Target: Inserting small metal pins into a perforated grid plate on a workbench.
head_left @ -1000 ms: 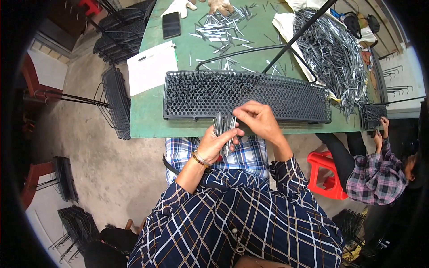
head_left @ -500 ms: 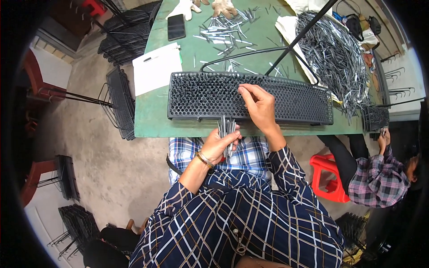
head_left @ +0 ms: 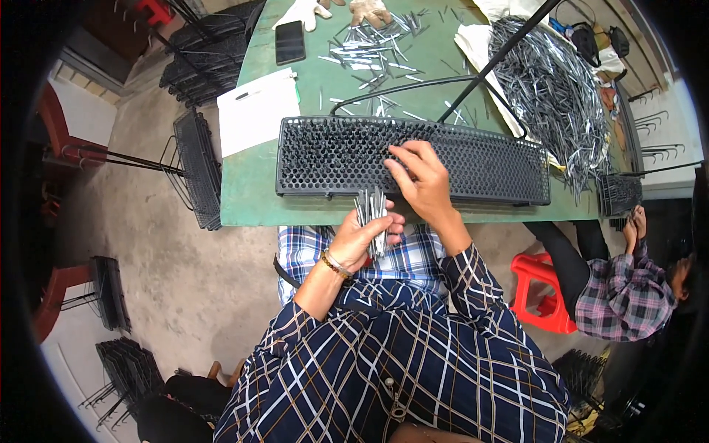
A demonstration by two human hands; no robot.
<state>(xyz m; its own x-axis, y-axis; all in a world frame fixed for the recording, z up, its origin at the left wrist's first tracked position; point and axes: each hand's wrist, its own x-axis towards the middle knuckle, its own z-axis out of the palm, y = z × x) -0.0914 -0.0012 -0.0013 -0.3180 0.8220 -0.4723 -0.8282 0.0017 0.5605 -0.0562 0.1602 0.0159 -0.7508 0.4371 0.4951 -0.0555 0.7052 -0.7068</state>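
A long black perforated metal panel [head_left: 480, 161] lies along the near edge of the green table [head_left: 255, 177]. Dark pins fill the holes over its left part; bare holes show to the right. My left hand [head_left: 353, 238] is closed around a bundle of thin grey metal pins [head_left: 373, 210], held upright below the panel's front edge. Above the panel's middle, beside the filled holes, is my right hand [head_left: 428, 184]. Its thumb and forefinger are a little apart, and no pin can be seen between them.
Loose pins [head_left: 369, 55] lie scattered behind the panel, and a big heap of pins [head_left: 546, 88] fills a white sack at right. A black bent rod [head_left: 465, 96] rises over the panel. Paper [head_left: 258, 111], a phone [head_left: 290, 43] and gloves [head_left: 369, 11] lie at left and back. Another person [head_left: 620, 299] sits at right.
My right hand has drawn slightly left and its thumb and forefinger have parted. The fingers of my left hand have shifted a little around the pins.
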